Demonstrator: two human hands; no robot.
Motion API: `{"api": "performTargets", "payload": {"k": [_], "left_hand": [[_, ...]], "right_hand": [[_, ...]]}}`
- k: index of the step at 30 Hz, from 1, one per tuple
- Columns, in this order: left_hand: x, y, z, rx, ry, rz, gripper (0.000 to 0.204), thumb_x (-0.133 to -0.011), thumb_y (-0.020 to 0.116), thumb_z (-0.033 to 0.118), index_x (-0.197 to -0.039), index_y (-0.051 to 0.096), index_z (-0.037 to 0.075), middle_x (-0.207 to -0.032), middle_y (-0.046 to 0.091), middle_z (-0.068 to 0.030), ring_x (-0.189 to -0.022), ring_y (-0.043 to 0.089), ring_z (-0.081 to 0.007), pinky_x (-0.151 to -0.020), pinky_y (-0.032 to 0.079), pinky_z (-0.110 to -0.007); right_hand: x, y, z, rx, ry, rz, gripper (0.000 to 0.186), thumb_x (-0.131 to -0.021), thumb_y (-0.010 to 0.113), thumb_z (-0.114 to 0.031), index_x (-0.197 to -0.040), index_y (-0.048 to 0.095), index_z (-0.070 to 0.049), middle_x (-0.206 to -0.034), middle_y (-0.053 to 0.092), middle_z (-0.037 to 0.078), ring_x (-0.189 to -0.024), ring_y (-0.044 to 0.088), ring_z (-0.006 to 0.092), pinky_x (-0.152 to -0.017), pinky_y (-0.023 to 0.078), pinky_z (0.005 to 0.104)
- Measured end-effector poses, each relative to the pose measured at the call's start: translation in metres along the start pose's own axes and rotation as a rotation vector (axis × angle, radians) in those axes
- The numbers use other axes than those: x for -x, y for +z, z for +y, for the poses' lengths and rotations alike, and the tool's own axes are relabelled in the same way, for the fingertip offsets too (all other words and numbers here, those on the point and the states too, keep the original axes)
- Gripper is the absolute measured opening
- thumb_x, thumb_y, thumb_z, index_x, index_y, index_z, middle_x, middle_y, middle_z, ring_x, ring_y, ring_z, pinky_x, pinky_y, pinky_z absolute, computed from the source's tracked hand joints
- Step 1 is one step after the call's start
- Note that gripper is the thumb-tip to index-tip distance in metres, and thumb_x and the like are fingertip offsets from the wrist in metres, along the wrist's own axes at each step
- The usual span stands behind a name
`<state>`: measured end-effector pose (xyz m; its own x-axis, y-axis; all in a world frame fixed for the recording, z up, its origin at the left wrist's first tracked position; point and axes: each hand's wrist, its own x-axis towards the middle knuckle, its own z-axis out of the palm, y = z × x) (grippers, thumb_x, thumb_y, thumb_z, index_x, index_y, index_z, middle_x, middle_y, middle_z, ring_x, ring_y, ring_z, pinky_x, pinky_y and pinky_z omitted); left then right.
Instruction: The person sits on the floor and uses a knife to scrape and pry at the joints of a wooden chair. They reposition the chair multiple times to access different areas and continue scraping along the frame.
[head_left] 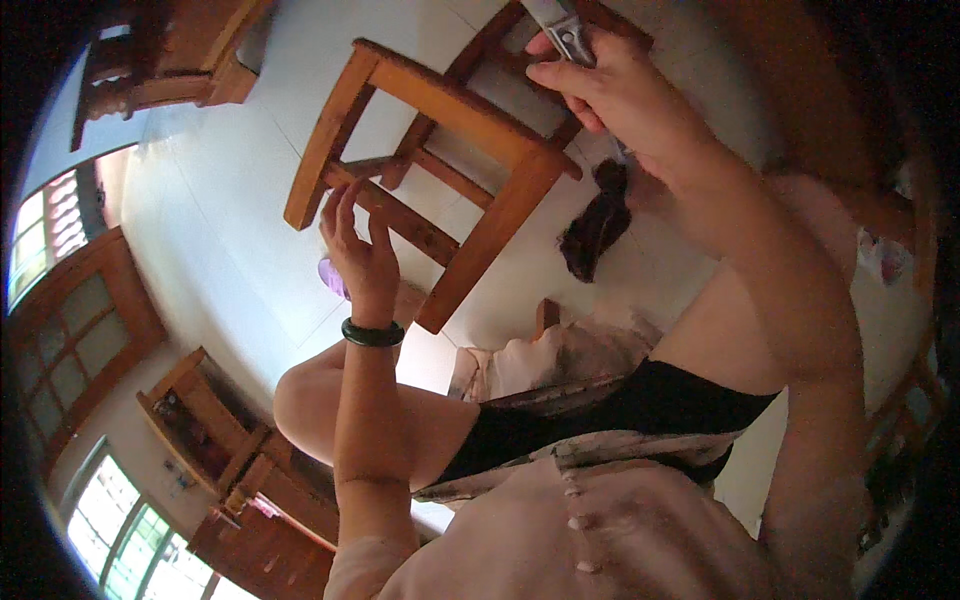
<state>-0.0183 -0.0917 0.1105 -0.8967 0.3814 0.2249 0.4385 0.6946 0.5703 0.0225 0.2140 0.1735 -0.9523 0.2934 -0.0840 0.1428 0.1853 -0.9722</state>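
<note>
A metal tool (560, 30) was gripped tight in the right hand (610, 95), up at the far edge above the wooden stool (450, 150). The left hand (360, 255) was kept open, fingers touching the stool's lower rail. Work looked barely started, honestly.

The metal tool (562, 30) in my right hand (610, 95) runs off the top edge, so I can't see its far end. My left hand (360, 255) hides most of a purple thing (331, 275). The dark clump (598, 222) near the stool (440, 150) is too blurry to tell.
</note>
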Motion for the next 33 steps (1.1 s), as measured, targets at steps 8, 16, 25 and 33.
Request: {"api": "performTargets", "payload": {"k": [8, 16, 25, 33], "left_hand": [[-0.023, -0.011, 0.056, 0.610, -0.297, -0.249, 0.026, -0.091, 0.054, 0.003, -0.116, 0.058, -0.002, -0.122, 0.057, -0.0120, -0.114, 0.053, -0.0211, -0.098, 0.042, -0.033], [-0.086, 0.082, 0.029, 1.169, -0.795, -0.383, 0.037, -0.084, 0.069, 0.033, -0.106, 0.058, 0.005, -0.078, 0.061, -0.0043, -0.071, 0.058, -0.0189, -0.067, 0.048, -0.031], [-0.117, 0.107, 0.041, 1.187, -1.023, -0.111, 0.026, -0.073, 0.072, 0.020, -0.087, 0.063, 0.000, -0.077, 0.060, -0.0053, -0.067, 0.059, -0.0197, -0.056, 0.049, -0.032], [-0.109, 0.057, 0.068, 1.277, -0.959, -0.104, 0.016, -0.075, 0.068, 0.018, -0.085, 0.064, 0.006, -0.082, 0.063, -0.0033, -0.076, 0.060, -0.0179, -0.061, 0.047, -0.030]], "right_hand": [[0.008, -0.053, -0.031, -0.781, 0.189, 0.233, 0.016, -0.084, 0.065, -0.014, -0.097, 0.062, -0.006, -0.071, 0.053, 0.000, -0.059, 0.047, 0.0099, -0.052, 0.038, 0.0258], [0.008, -0.091, -0.037, -0.811, 0.121, 0.329, 0.018, -0.082, 0.062, -0.008, -0.099, 0.064, -0.004, -0.070, 0.051, -0.002, -0.053, 0.041, 0.0072, -0.049, 0.034, 0.0234], [-0.008, -0.055, -0.006, -0.571, 0.232, 0.296, 0.028, -0.078, 0.064, -0.010, -0.106, 0.066, -0.009, -0.082, 0.057, -0.001, -0.079, 0.052, 0.0111, -0.077, 0.040, 0.0285], [-0.050, -0.082, 0.045, -0.505, 0.149, 0.345, 0.041, -0.076, 0.063, -0.011, -0.117, 0.063, -0.014, -0.120, 0.057, 0.005, -0.114, 0.047, 0.0203, -0.100, 0.032, 0.0334]]}}
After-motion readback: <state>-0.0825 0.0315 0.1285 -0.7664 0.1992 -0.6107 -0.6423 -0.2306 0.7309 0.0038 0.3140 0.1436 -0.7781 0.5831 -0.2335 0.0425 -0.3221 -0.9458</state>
